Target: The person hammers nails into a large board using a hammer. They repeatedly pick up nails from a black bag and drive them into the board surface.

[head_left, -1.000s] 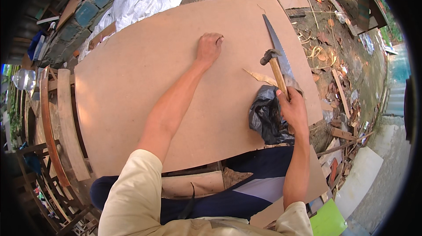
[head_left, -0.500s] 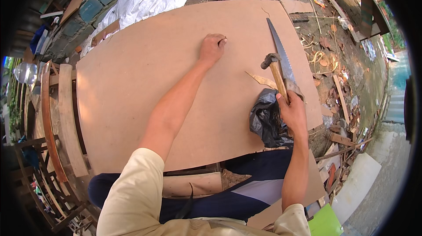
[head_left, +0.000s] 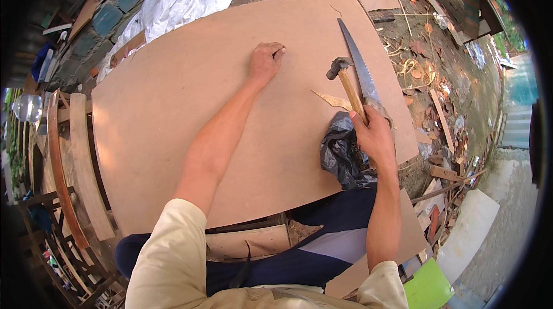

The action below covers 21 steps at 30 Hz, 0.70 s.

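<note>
A large brown board lies flat in front of me. Resting on its far middle part, my left hand is closed, its thumb and fingertips pressed together; whatever they may pinch is too small to make out. My right hand grips the wooden handle of a hammer, whose dark head points away from me over the board. Beside the hammer lies a handsaw, its toothed blade pointing to the far side and its handle partly behind my right hand. A crumpled black plastic bag sits just left of my right wrist.
A thin pale wood splinter lies by the hammer. Beyond the board is a white sack. Wooden slats stand at the left. Scrap wood and leaves litter the ground at the right, near a pale sheet.
The whole view has shifted slightly, so board, tools and hands appear a little further left. Both hands keep about the same pose, with the hammer still in the right one.
</note>
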Tool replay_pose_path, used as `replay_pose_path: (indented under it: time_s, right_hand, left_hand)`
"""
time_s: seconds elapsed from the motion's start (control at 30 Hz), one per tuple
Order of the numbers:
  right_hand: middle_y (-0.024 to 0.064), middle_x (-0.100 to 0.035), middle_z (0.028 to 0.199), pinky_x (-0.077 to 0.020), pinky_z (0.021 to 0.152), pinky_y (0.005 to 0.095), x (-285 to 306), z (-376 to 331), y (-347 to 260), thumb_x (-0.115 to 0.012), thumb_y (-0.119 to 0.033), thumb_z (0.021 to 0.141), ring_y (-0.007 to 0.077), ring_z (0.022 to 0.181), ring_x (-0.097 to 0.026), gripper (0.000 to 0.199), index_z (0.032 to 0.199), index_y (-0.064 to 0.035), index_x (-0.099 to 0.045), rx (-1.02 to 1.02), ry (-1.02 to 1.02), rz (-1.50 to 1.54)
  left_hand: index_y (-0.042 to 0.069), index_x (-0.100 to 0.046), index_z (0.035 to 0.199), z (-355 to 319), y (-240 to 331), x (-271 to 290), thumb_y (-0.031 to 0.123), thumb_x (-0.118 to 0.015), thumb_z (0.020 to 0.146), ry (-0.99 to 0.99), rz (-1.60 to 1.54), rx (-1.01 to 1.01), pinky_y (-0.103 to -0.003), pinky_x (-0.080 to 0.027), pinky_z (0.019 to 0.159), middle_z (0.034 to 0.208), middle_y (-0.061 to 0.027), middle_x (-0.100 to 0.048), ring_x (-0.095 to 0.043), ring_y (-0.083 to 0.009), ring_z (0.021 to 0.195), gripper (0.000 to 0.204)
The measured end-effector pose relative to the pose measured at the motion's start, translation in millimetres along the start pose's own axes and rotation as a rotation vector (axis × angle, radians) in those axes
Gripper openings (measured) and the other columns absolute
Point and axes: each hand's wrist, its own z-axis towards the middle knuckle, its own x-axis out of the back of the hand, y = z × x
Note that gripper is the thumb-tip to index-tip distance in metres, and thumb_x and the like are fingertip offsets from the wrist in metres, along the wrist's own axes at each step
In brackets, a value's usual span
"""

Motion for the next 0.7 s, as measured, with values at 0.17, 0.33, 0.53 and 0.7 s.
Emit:
replay_pose_path:
  time_s: [0.17, 0.33, 0.53, 0.7]
  right_hand:
    - [0.0275, -0.062, 0.078, -0.0463, 0.069, 0.0490, -2.3, 0.7, -13.2, -0.066, -0.029, 0.098, 0.0466, 0.074, -0.060, 0.036, 0.098, 0.0070, -0.061, -0.001, -0.023, 0.020]
    - [0.0287, -0.064, 0.080, -0.0469, 0.070, 0.0498, -9.8, 2.2, -22.2, -0.066, -0.027, 0.098, 0.0470, 0.077, -0.063, 0.034, 0.098, 0.0070, -0.063, 0.033, -0.016, 0.040]
    - [0.0160, -0.055, 0.064, -0.0431, 0.057, 0.0411, -21.5, 13.2, -20.5, -0.065, -0.029, 0.100, 0.0249, 0.056, -0.055, 0.035, 0.094, 0.0051, -0.060, 0.138, 0.048, -0.016]
    - [0.0251, -0.059, 0.068, -0.0440, 0.059, 0.0459, -51.5, 42.9, -53.4, -0.063, -0.029, 0.101, 0.0394, 0.060, -0.059, 0.036, 0.094, 0.0058, -0.061, 0.224, 0.101, 0.021]
  left_hand:
    - [0.005, -0.077, 0.095, 1.1, 4.5, 0.9, 0.011, -0.068, 0.091, -0.058, 0.074, -0.041, -0.043, -0.054, 0.086, 0.101, -0.0074, -0.076, -0.065, -0.0356, 0.094, 0.011]
    - [0.004, -0.076, 0.092, 3.4, -1.3, 2.0, 0.010, -0.068, 0.090, -0.059, 0.091, -0.097, -0.043, -0.054, 0.086, 0.100, -0.0081, -0.076, -0.066, -0.0356, 0.092, 0.010]
    - [0.003, -0.075, 0.091, 4.8, 4.9, -3.8, 0.009, -0.068, 0.090, -0.005, 0.046, -0.151, -0.043, -0.054, 0.086, 0.099, -0.0099, -0.076, -0.066, -0.0354, 0.091, 0.010]
    - [0.001, -0.074, 0.094, -0.3, 6.4, 4.5, 0.010, -0.068, 0.091, -0.072, 0.057, -0.040, -0.043, -0.052, 0.090, 0.100, -0.0115, -0.075, -0.064, -0.0366, 0.095, 0.010]
